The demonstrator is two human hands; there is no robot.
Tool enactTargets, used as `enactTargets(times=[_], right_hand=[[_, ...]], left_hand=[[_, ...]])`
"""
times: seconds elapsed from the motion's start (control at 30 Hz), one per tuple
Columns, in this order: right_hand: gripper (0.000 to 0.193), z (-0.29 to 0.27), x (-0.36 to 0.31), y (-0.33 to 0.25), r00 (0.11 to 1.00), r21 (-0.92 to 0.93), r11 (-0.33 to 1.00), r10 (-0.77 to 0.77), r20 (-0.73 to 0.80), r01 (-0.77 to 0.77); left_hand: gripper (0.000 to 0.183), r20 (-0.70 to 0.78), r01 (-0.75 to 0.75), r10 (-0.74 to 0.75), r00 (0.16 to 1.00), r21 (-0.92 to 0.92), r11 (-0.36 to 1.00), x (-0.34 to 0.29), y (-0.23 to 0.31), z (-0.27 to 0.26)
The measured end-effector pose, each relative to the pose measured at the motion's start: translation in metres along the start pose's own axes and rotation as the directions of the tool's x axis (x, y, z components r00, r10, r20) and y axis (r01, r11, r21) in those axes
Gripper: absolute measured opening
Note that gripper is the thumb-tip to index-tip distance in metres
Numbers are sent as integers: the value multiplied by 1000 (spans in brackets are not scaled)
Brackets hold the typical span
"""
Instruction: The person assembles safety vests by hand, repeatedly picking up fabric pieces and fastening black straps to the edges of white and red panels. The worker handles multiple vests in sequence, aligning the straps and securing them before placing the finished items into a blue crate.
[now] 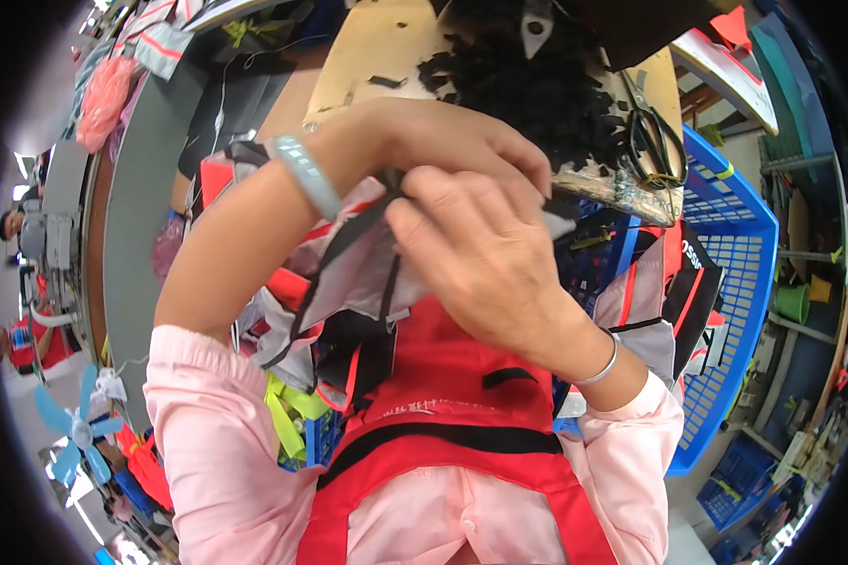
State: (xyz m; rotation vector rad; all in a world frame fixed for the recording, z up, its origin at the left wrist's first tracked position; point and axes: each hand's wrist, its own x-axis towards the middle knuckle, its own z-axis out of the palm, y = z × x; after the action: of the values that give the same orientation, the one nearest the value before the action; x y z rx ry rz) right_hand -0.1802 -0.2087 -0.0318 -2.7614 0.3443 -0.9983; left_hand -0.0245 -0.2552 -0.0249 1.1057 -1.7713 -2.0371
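While both hands work close together above the lap, the left hand point(443, 141) curls over from the left with fingers pressed down on a black strap point(353, 235), and the right hand point(485, 254) pinches the same strap end between thumb and fingers. That strap belongs to a grey-and-red garment piece point(349, 282) held up in front of the chest, just below the desk edge.

Risks, judged from this: grip point is mostly hidden by the hands, so the strap could slip out or twist unnoticed. Loose strap tails hang down and may snag on the pile underneath. Scissors point(655, 141) lie near the desk edge, close to the left fingertips; a careless swing could knock them off.

Surface: a tan board desk point(367, 56), worn, carrying a heap of black fabric offcuts point(528, 85). A blue plastic crate point(735, 245) at right holds more red and black pieces. A red apron point(443, 395) covers the lap, over pink sleeves point(207, 443).

Room: crowded workshop, a long grey bench point(132, 207) at left, small blue fan point(71, 428) lower left, another person far left.
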Motion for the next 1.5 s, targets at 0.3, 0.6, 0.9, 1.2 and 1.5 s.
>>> enactTargets(times=[0.3, 0.6, 0.9, 1.2, 1.5], right_hand=[[15, 9, -47, 18, 958, 254, 924, 282, 52, -286], [10, -17, -31, 24, 901, 467, 775, 410, 141, -426], [12, -73, -39, 45, 894, 633, 633, 341, 291, -447], [15, -42, -9, 62, 791, 456, 690, 609, 55, -563], [27, -13, 11, 108, 745, 504, 616, 662, 84, -605]], left_hand=[[49, -419, -3, -194, 887, -427, 904, -22, -22, 37], [41, -754, 170, 487, 442, 603, 779, -62, -53, 143], [20, -692, -379, 164, 703, -169, 910, -86, 4, 97], [27, -773, -422, 46, 632, -294, 857, -43, 14, 44], [24, -777, -515, -67, 626, -477, 713, -24, -10, -1]])
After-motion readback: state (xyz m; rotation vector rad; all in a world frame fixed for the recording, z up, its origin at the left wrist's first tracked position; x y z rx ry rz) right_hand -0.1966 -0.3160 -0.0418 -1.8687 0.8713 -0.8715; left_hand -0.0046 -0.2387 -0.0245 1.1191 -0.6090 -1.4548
